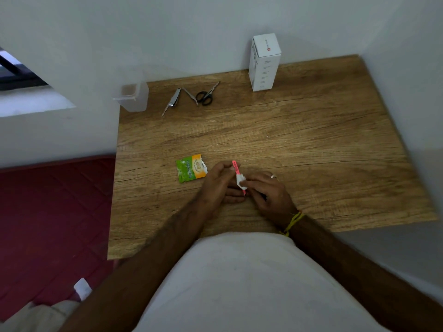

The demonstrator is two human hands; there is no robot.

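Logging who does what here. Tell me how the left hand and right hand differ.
The left hand holds the pink stick; the right hand pinches a white wipe against it. The right hand wears a ring and a yellow wrist thread; the left hand wears neither. Both work close together over the table.

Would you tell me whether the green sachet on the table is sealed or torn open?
Torn open: the green sachet has a ragged right edge with white lining showing.

White shirt, bare forearms, yellow thread band [293, 223] on the right wrist and a silver ring [273, 176] on the right hand [268, 190]
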